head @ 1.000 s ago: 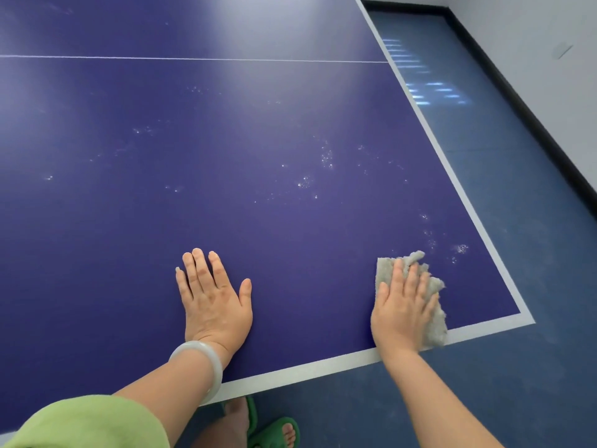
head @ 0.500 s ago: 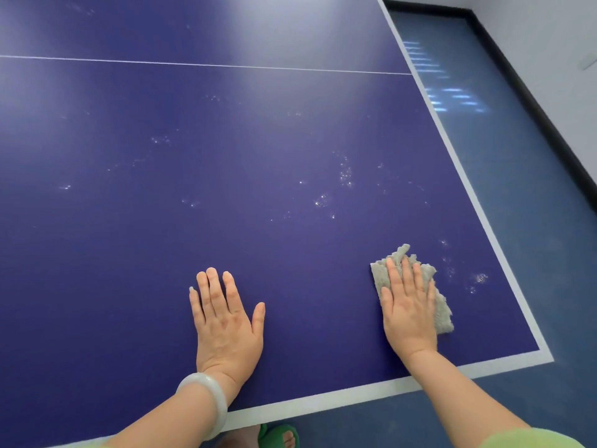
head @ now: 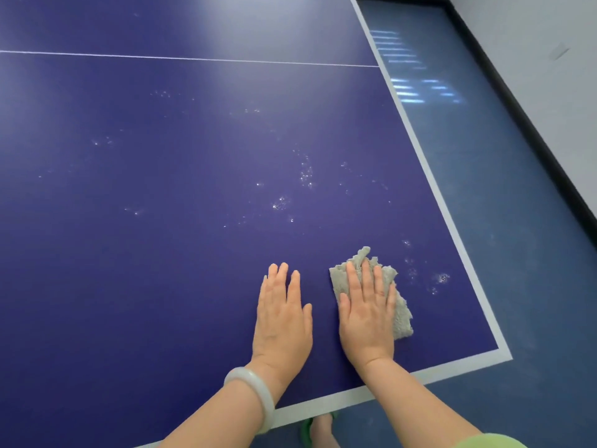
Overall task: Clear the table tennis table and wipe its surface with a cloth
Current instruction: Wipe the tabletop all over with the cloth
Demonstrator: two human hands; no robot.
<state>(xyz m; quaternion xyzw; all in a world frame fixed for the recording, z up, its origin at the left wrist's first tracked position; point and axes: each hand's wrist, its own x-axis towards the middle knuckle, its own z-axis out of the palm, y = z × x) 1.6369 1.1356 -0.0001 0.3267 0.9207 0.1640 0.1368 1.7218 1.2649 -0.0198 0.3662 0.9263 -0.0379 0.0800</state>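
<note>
Cloth: grey, crumpled cloth (head: 400, 313) lies on the blue surface (head: 161, 253) near its right front corner, pinned under the right hand.
Right hand: right hand (head: 366, 318) lies palm down on the cloth with fingers stretched flat, pressing rather than clutching; cloth shows beyond the fingertips and along the hand's right side.
Left hand: left hand (head: 282, 318) rests flat and released on the bare surface just beside the right hand, thumb toward it, not touching the cloth and holding nothing.
Bangle: pale bangle (head: 253, 396) circles the left wrist, above the white edge line (head: 323, 405).
Specks: pale specks (head: 303, 176) are scattered over the surface ahead of both hands; a few more specks lie just right of the cloth, between it and the side edge.
Floor: blue floor (head: 517, 221) runs along the right side to a dark skirting.
Foot: foot (head: 321, 431) in a green sandal shows below the near edge.
</note>
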